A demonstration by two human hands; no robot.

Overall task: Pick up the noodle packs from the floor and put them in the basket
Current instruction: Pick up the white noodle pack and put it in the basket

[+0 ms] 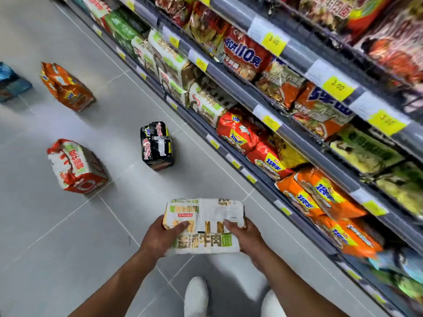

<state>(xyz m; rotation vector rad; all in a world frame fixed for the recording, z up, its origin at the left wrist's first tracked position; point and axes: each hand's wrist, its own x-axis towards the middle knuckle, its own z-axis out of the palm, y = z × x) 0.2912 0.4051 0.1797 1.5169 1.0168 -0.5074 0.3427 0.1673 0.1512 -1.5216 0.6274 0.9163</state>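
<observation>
Low centre: our left hand (163,236) and right hand (246,236) grasp a white-and-green plastic noodle multipack (203,225), fingers curled round its ends.

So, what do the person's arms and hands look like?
The left arm and right arm are bare, with no sleeves in view. The left hand and right hand wear no gloves; no watch, ring or bracelet shows.

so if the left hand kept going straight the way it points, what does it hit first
The left hand grips the green-and-white noodle pack, so that is first. Beyond it, the forearm's line leads toward the red noodle packs on the bottom shelf; depth is unclear.
</observation>
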